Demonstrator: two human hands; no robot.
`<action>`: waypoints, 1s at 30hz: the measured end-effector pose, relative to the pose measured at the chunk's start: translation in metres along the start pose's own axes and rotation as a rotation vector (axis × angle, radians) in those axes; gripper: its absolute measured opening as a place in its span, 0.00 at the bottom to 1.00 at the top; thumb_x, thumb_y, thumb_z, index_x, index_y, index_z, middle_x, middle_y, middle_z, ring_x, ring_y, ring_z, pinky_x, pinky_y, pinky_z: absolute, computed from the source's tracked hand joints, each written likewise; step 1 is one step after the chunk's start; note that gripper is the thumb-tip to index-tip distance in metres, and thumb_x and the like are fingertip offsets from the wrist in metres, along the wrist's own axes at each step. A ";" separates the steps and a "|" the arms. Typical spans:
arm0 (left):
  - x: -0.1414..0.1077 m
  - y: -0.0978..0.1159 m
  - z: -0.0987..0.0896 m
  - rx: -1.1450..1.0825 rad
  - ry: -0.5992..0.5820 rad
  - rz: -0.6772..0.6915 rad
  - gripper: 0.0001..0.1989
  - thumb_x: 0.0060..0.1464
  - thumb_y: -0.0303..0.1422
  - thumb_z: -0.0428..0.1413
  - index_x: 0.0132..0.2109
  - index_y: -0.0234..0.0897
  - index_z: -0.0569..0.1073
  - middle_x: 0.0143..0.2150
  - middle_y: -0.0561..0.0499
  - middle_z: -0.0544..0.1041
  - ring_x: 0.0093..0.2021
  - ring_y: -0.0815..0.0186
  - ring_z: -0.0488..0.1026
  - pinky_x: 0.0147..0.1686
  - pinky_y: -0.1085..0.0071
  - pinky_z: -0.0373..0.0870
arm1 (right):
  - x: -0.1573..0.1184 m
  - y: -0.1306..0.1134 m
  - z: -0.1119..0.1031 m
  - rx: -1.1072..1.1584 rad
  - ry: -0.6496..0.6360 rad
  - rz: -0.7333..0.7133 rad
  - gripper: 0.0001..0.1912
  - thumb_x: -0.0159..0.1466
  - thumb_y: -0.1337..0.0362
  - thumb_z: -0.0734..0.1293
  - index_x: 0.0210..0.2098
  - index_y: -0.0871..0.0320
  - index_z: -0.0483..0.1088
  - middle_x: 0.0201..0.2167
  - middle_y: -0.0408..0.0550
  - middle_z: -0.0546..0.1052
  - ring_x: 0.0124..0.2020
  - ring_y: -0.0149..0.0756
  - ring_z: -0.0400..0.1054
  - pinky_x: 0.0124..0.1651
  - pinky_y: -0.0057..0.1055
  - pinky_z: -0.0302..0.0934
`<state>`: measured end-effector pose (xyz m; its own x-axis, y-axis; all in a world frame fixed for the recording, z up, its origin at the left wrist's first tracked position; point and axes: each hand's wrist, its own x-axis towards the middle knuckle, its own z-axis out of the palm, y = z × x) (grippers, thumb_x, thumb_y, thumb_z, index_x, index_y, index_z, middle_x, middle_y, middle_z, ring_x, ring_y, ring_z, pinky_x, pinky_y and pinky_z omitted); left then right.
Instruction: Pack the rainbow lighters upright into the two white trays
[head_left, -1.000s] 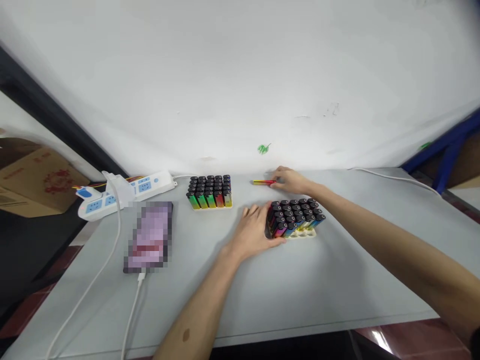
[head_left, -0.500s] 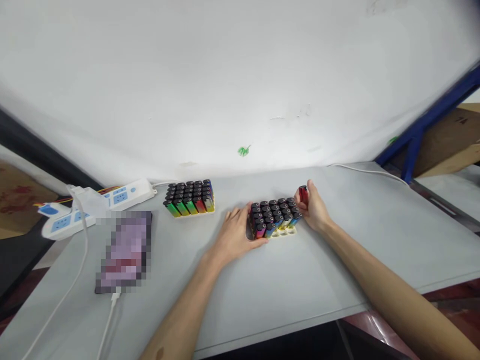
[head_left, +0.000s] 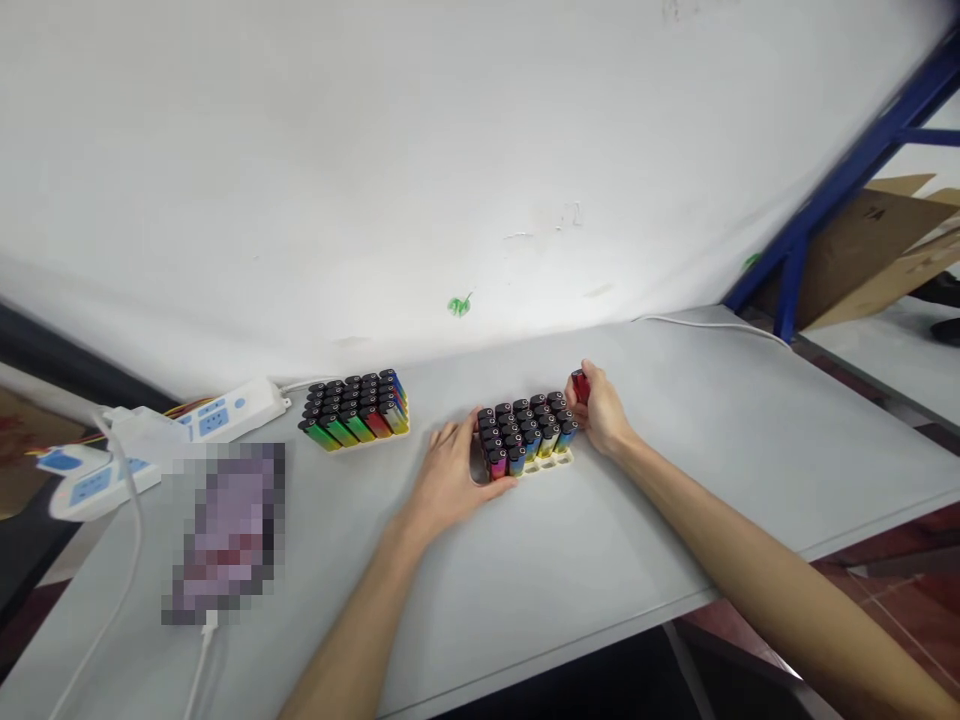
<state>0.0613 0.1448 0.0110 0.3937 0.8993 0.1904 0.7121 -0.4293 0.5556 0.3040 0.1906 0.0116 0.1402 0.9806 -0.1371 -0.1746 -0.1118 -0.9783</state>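
My right hand [head_left: 598, 408] is closed on a red lighter [head_left: 580, 385], held just off the right back corner of a cream tray [head_left: 556, 459]. Upright lighters [head_left: 531, 437] with black tops and coloured bodies fill most of that tray. Empty holes show along its front row, to the right of a pink lighter and a blue one. My left hand [head_left: 454, 475] grips the tray's left end, thumb along the front corner and fingers at the side and back. To the left stands a second tray [head_left: 367, 440] packed with lighters [head_left: 358, 408].
A white power strip [head_left: 225, 412] with plugs and cables lies at the table's back left. A pixelated phone-like device [head_left: 229, 530] sits before it on a white charging cable [head_left: 204, 650]. The white wall [head_left: 420, 180] borders the table [head_left: 600, 580]; a blue frame [head_left: 795, 255] stands at right.
The camera view has turned, so most things appear shifted left. Both hands keep their places: the left on the tray, the right with the red lighter beside it.
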 end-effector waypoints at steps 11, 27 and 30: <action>0.001 0.013 0.009 0.076 0.079 -0.033 0.44 0.47 0.50 0.64 0.65 0.37 0.58 0.60 0.42 0.71 0.59 0.49 0.66 0.59 0.52 0.60 | 0.001 0.004 -0.002 -0.068 -0.019 -0.040 0.25 0.65 0.48 0.55 0.16 0.53 0.54 0.13 0.37 0.46 0.14 0.28 0.38 0.18 0.30 0.35; 0.000 0.015 0.011 0.049 0.126 -0.021 0.41 0.47 0.46 0.64 0.64 0.37 0.59 0.59 0.42 0.72 0.59 0.48 0.66 0.59 0.52 0.63 | -0.028 -0.058 -0.032 -0.381 -0.203 -0.414 0.15 0.60 0.51 0.71 0.37 0.55 0.74 0.30 0.47 0.77 0.33 0.38 0.71 0.37 0.35 0.65; 0.000 0.014 0.011 0.047 0.104 -0.021 0.42 0.48 0.47 0.64 0.65 0.37 0.58 0.60 0.41 0.70 0.60 0.48 0.65 0.60 0.52 0.61 | -0.038 -0.070 -0.039 -0.332 -0.208 -0.505 0.12 0.58 0.55 0.74 0.37 0.53 0.74 0.30 0.46 0.78 0.31 0.38 0.72 0.34 0.36 0.67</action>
<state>0.0774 0.1373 0.0102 0.3176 0.9110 0.2630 0.7473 -0.4112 0.5220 0.3491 0.1549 0.0789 -0.0716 0.9327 0.3535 0.1792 0.3607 -0.9153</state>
